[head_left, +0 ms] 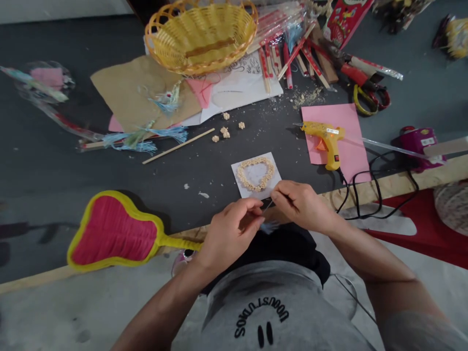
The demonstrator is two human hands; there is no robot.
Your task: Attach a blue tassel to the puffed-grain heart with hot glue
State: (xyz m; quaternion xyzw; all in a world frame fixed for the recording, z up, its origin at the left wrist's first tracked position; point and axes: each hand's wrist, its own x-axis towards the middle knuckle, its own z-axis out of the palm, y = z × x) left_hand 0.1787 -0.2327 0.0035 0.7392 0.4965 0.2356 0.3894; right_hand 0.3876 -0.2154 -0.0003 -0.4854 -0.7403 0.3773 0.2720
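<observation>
My left hand [230,234] and my right hand [302,204] meet just in front of the table's near edge, both pinched on a small pale-blue tassel [269,226] with a thin string. Right beyond my fingers lies a white card [272,168] carrying a heart outline made of small cream beads [256,174]. A few loose cream beads [225,131] lie farther back on the dark table [54,170].
A red fan with a yellow rim [115,231] rests at the near left. A yellow glue gun [325,139] lies on pink paper [351,146] at right, its black cord [365,195] trailing over the edge. Farther back are a yellow wicker basket [201,34], brown paper, tassels, sticks and scissors [371,97].
</observation>
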